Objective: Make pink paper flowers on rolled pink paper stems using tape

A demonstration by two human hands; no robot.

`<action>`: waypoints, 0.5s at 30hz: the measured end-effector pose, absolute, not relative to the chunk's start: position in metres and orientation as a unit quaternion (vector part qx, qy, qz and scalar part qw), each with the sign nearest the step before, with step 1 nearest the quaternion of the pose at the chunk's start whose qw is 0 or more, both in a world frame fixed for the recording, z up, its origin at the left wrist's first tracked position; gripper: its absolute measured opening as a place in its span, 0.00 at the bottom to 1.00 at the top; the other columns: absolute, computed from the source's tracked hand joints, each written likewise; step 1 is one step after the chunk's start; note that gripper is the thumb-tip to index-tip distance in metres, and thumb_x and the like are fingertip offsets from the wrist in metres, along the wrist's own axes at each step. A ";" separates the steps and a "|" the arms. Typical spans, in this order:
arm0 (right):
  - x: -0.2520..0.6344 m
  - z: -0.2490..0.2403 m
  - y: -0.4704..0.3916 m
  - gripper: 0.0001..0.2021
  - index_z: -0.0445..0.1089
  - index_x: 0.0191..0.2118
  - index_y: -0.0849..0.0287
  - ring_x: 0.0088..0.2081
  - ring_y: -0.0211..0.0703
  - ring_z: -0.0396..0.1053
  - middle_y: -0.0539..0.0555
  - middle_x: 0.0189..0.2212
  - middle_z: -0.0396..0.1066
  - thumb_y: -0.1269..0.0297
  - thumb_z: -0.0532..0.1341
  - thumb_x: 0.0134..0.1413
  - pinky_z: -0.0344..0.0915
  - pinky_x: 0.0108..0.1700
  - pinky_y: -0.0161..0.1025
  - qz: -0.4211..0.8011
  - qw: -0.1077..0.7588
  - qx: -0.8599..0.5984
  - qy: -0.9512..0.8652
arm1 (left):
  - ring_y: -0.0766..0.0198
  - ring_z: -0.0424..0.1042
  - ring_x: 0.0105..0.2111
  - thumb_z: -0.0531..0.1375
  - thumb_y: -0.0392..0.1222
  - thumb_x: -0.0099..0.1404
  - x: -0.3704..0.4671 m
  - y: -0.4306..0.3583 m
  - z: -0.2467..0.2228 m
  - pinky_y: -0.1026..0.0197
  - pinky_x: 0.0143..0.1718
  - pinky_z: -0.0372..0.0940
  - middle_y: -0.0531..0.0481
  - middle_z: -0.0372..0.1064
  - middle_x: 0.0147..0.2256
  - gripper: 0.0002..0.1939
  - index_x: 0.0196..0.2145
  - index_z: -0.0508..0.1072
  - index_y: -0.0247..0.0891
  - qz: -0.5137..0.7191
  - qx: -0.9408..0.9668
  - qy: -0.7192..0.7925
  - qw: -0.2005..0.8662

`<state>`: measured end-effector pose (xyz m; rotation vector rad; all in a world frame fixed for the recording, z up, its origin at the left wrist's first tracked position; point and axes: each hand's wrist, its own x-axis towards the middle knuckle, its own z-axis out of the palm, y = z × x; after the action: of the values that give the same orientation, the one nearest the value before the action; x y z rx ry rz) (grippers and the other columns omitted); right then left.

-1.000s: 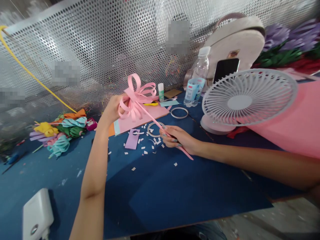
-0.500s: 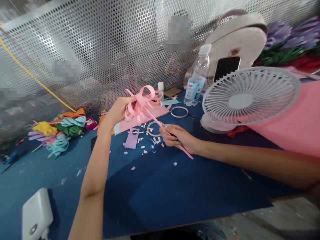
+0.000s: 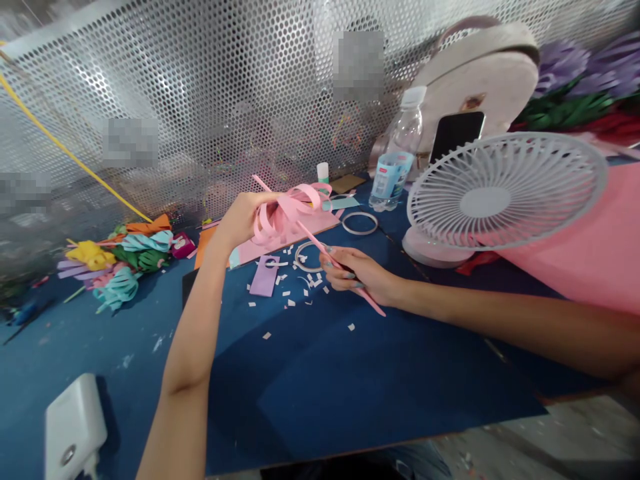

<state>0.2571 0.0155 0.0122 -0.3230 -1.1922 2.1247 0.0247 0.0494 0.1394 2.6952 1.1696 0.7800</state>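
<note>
A pink paper flower [image 3: 293,208] with curled, looped strips is up above the table, tilted away from me. My left hand [image 3: 253,212] has its fingers closed at the flower's left side, among the loops; the fingertips are partly hidden by the strips. One thin pink strip end sticks up past that hand. From the flower a slim pink stem [image 3: 370,302] slants down to the right. My right hand [image 3: 353,269] is wrapped round this stem, and its lower end pokes out below the fingers.
Purple card [image 3: 264,277], white paper scraps and metal rings [image 3: 360,223] lie under the hands. A fan [image 3: 500,200], water bottle [image 3: 393,167] and bag [image 3: 480,80] stand to the right. Paper flowers [image 3: 117,260] and a power bank [image 3: 75,427] lie left; a perforated metal panel [image 3: 240,100] rises behind.
The flower's loops have shifted and pressed closer together at the top, and my left hand has moved slightly right over them. My right hand keeps its grip on the stem.
</note>
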 end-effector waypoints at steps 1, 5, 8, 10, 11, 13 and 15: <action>0.257 0.012 0.015 0.12 0.60 0.32 0.61 0.15 0.25 0.41 0.41 0.17 0.49 0.63 0.51 0.68 0.42 0.18 0.26 0.814 0.335 -0.124 -0.458 | 0.60 0.72 0.33 0.53 0.40 0.59 0.025 0.049 0.140 0.64 0.38 0.64 0.48 0.75 0.31 0.15 0.36 0.77 0.32 0.256 0.884 0.387 0.051; 0.257 0.014 0.014 0.12 0.59 0.31 0.60 0.15 0.26 0.41 0.41 0.17 0.48 0.63 0.51 0.67 0.42 0.18 0.26 0.817 0.332 -0.131 -0.453 | 0.61 0.73 0.33 0.53 0.41 0.62 0.024 0.049 0.140 0.65 0.37 0.64 0.49 0.76 0.32 0.16 0.39 0.78 0.33 0.245 0.882 0.401 0.031; 0.256 0.016 0.014 0.11 0.59 0.31 0.60 0.15 0.26 0.41 0.41 0.17 0.48 0.64 0.50 0.67 0.43 0.18 0.26 0.816 0.331 -0.144 -0.452 | 0.62 0.71 0.28 0.53 0.42 0.64 0.024 0.049 0.138 0.65 0.31 0.60 0.49 0.76 0.30 0.16 0.39 0.79 0.35 0.237 0.867 0.437 -0.037; 0.256 0.017 0.013 0.11 0.59 0.31 0.60 0.15 0.26 0.41 0.41 0.17 0.48 0.64 0.50 0.67 0.44 0.18 0.26 0.815 0.331 -0.151 -0.452 | 0.63 0.69 0.25 0.54 0.44 0.65 0.025 0.050 0.136 0.64 0.28 0.57 0.48 0.75 0.27 0.15 0.36 0.80 0.36 0.232 0.856 0.454 -0.085; 0.255 0.017 0.013 0.11 0.59 0.31 0.60 0.15 0.26 0.40 0.41 0.17 0.49 0.64 0.50 0.66 0.43 0.18 0.26 0.814 0.330 -0.152 -0.452 | 0.63 0.69 0.24 0.54 0.45 0.65 0.025 0.051 0.134 0.64 0.27 0.56 0.48 0.75 0.27 0.16 0.35 0.80 0.36 0.232 0.854 0.455 -0.098; 0.255 0.017 0.012 0.12 0.58 0.30 0.60 0.15 0.26 0.41 0.41 0.16 0.49 0.64 0.50 0.67 0.43 0.17 0.26 0.814 0.331 -0.153 -0.452 | 0.63 0.70 0.25 0.54 0.45 0.65 0.027 0.053 0.131 0.63 0.27 0.55 0.47 0.76 0.27 0.16 0.34 0.80 0.36 0.245 0.852 0.451 -0.103; 0.255 0.018 0.012 0.13 0.58 0.30 0.60 0.15 0.26 0.40 0.41 0.16 0.49 0.63 0.50 0.67 0.43 0.17 0.26 0.812 0.333 -0.152 -0.454 | 0.62 0.72 0.27 0.55 0.46 0.64 0.028 0.055 0.127 0.63 0.28 0.56 0.47 0.77 0.28 0.16 0.35 0.81 0.36 0.264 0.843 0.457 -0.101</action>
<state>0.2551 0.0124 0.0175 -0.3980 -1.1845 2.1213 0.0281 0.0546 0.1268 2.8334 1.5368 0.8877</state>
